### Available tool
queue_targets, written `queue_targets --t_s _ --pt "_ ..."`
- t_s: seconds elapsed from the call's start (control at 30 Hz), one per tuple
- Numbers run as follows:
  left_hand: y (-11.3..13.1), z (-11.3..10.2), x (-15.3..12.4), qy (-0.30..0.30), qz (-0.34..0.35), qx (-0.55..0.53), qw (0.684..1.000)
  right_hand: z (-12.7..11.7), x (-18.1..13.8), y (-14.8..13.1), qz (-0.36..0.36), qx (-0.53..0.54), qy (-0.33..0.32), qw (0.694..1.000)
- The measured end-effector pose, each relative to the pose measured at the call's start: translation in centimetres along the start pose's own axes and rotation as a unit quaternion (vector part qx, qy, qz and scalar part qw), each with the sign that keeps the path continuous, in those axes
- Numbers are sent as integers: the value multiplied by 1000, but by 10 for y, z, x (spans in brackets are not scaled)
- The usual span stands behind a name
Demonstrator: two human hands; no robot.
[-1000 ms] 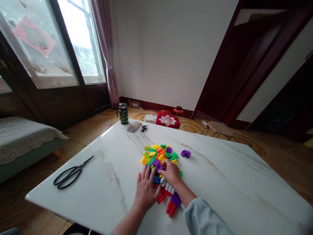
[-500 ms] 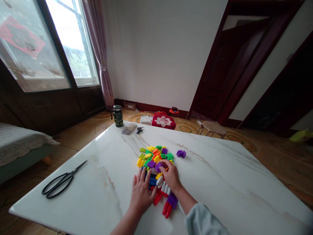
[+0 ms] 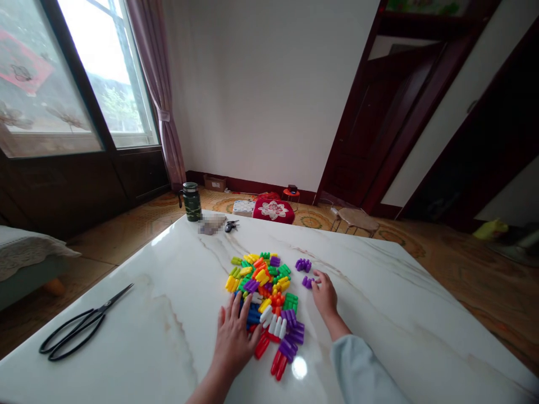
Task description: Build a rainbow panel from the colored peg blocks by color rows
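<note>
A pile of colourful plastic building blocks lies on the white marbled table in the head view. My left hand rests at the pile's near left edge, fingers stretched out over the blue blocks and partly hiding them. To the right of the pile, my right hand has its fingers apart, the tips right beside a small purple block; whether they touch it I cannot tell. Another purple block group sits just beyond. White blocks, red blocks and purple blocks lie nearest me.
Black-handled scissors lie on the table at the left. At the far left corner stand a dark green flask, a blurred item and a small black object. Beyond the table are a red cushioned seat and a stool.
My right hand has moved from the pile to the right, and a small purple block now lies at its fingertips. My left hand stays on the pile. The view has shifted slightly.
</note>
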State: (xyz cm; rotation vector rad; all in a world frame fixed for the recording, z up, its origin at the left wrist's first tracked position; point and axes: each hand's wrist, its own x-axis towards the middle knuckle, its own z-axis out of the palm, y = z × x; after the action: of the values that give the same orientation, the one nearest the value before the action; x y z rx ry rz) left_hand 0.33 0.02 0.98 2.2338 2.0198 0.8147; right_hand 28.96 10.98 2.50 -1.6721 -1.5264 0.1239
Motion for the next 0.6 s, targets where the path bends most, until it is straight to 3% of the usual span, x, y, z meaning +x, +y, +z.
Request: queue_targets --t_s 0.1,0.23,0.6 --pt "-1 1 -1 3 0 2 1000 8 -11 -3 58 -6 56 997" --pt "-1 2 -1 3 0 4 1000 19 -21 -3 77 22 53 995" --pt "-3 4 0 3 4 19 1000 48 8 -11 96 42 63 992"
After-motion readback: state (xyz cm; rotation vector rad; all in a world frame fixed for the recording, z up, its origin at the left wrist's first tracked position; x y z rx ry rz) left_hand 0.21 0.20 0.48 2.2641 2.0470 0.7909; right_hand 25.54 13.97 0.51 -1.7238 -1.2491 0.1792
